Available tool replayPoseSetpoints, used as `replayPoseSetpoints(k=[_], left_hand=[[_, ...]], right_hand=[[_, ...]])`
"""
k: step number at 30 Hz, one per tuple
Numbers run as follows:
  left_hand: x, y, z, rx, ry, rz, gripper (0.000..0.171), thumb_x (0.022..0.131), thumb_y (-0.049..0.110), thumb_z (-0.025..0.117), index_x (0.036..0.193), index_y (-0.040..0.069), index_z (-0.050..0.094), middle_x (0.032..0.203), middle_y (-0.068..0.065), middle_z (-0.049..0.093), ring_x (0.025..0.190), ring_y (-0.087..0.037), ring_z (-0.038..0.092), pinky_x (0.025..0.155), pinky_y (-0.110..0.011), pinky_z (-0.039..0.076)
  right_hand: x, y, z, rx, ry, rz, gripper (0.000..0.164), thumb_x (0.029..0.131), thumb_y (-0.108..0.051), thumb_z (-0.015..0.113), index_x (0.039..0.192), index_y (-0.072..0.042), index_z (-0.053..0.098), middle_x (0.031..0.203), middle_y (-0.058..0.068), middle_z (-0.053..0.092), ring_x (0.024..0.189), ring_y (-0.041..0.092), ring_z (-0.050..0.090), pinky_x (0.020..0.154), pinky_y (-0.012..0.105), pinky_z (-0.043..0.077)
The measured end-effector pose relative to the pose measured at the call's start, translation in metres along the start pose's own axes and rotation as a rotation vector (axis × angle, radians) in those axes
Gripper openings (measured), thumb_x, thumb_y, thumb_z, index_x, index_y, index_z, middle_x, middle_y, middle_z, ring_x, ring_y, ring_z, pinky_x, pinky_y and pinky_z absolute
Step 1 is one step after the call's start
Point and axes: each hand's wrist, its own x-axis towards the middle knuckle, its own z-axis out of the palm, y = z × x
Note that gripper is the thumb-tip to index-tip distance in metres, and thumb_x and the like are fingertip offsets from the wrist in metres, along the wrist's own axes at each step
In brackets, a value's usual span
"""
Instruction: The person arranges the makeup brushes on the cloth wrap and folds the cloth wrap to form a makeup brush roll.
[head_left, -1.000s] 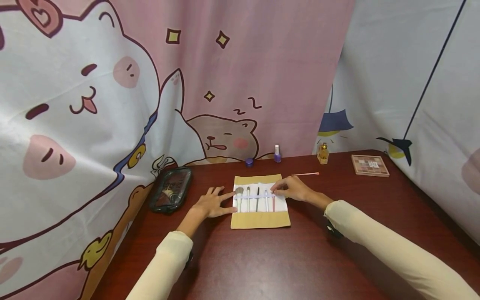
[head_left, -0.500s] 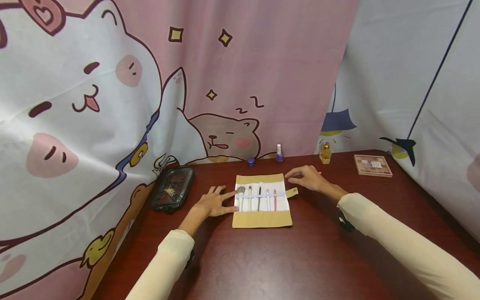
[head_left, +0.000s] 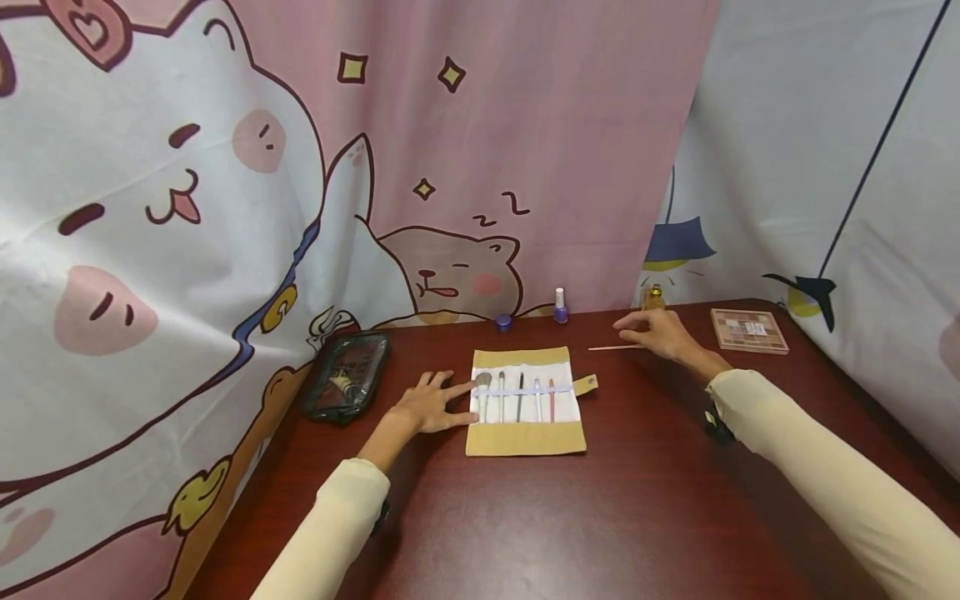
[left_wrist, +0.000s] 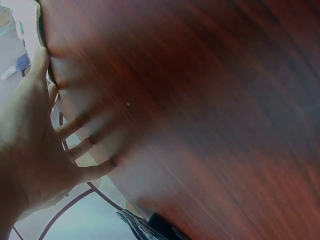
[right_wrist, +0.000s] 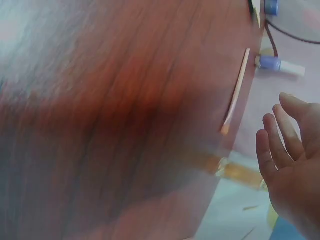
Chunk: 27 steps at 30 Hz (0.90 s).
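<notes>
A tan brush roll [head_left: 525,439] lies unfolded, with several makeup brushes, such as a large fluffy brush [head_left: 483,381] and a red-handled brush [head_left: 552,402], tucked under a pale band. My left hand [head_left: 429,406] rests at its left edge with fingers spread; in the left wrist view the thumb touches the roll's border [left_wrist: 41,27]. Above the table at the right, my right hand [head_left: 658,332] hovers with relaxed fingers and holds nothing. Close to it lies a thin loose makeup brush [head_left: 611,347], seen whole in the right wrist view [right_wrist: 236,92], apart from the fingers.
A perfume bottle [head_left: 655,297] stands behind my right hand, partly hidden. Along the back are a purple nail polish bottle [head_left: 560,308] and a small purple jar [head_left: 503,322]. An eyeshadow palette [head_left: 750,331] lies far right, a black clear-topped pouch [head_left: 347,375] at left.
My right hand has left the roll's right side and moved right, over toward the loose brush and perfume bottle. The roll's tan strap tab now shows. My left hand has stayed put.
</notes>
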Motion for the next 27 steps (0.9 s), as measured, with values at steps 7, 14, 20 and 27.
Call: replayPoseSetpoints(k=[7, 14, 20, 27], left_hand=[[0.005, -0.003, 0.003, 0.003, -0.008, -0.008, 0.079, 0.093, 0.081, 0.046, 0.162, 0.047, 0.030, 0.168, -0.012, 0.026, 0.153, -0.039, 0.024, 0.107, -0.064, 0.042], [0.003, -0.001, 0.002, 0.008, -0.012, -0.013, 0.079, 0.092, 0.083, 0.044, 0.162, 0.048, 0.028, 0.169, -0.011, 0.025, 0.153, -0.038, 0.023, 0.108, -0.064, 0.040], [0.006, -0.003, 0.005, 0.013, -0.016, -0.020, 0.079, 0.092, 0.084, 0.044, 0.162, 0.050, 0.028, 0.169, -0.010, 0.025, 0.154, -0.038, 0.022, 0.109, -0.064, 0.040], [0.006, -0.003, 0.005, 0.015, -0.006, -0.024, 0.079, 0.092, 0.084, 0.044, 0.161, 0.049, 0.030, 0.169, -0.010, 0.026, 0.153, -0.037, 0.023, 0.109, -0.064, 0.040]], right_hand=[[-0.010, 0.018, -0.002, -0.011, 0.012, 0.031, 0.021, 0.095, -0.012, 0.076, 0.113, -0.002, 0.078, 0.114, 0.026, 0.073, 0.113, 0.049, 0.064, 0.097, 0.064, 0.046], [-0.014, 0.031, 0.005, -0.024, -0.019, 0.053, 0.025, 0.095, -0.014, 0.077, 0.116, 0.000, 0.077, 0.122, 0.029, 0.070, 0.121, 0.052, 0.059, 0.103, 0.067, 0.040], [-0.016, 0.036, 0.012, -0.028, -0.029, 0.071, 0.026, 0.095, -0.013, 0.075, 0.117, 0.000, 0.076, 0.121, 0.029, 0.070, 0.119, 0.052, 0.060, 0.102, 0.067, 0.042], [-0.015, 0.039, 0.018, -0.034, -0.015, 0.042, 0.021, 0.095, -0.008, 0.074, 0.112, 0.003, 0.077, 0.109, 0.025, 0.074, 0.105, 0.047, 0.068, 0.094, 0.063, 0.048]])
